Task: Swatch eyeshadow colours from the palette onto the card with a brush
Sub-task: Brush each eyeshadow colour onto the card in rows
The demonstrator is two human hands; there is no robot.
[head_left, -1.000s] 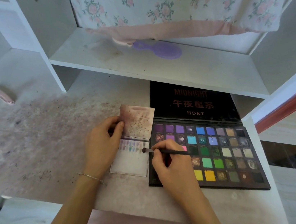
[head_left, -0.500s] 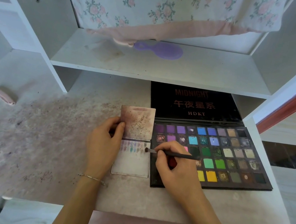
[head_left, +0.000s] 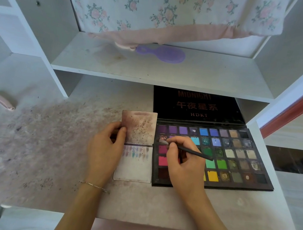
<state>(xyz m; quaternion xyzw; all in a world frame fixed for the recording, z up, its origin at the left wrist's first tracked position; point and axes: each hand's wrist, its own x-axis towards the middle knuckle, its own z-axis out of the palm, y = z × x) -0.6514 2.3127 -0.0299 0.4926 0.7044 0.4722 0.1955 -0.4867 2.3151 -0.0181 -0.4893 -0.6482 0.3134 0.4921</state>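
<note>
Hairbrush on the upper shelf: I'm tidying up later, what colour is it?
The hairbrush is plain lilac purple, seen clearly in the head view.

purple hairbrush (head_left: 164, 53) on shelf (head_left: 209, 78) | floral cloth (head_left: 160, 10) above | pink item (head_left: 4, 101) left

There was one big black eyeshadow palette (head_left: 240, 165), pans in five rows of nine, though the hand hid a few. One stained white folding card (head_left: 136, 147), one thin black brush (head_left: 190, 151), one purple plastic hairbrush (head_left: 162, 53), two bare hands, one thin bracelet (head_left: 93, 185).
</note>
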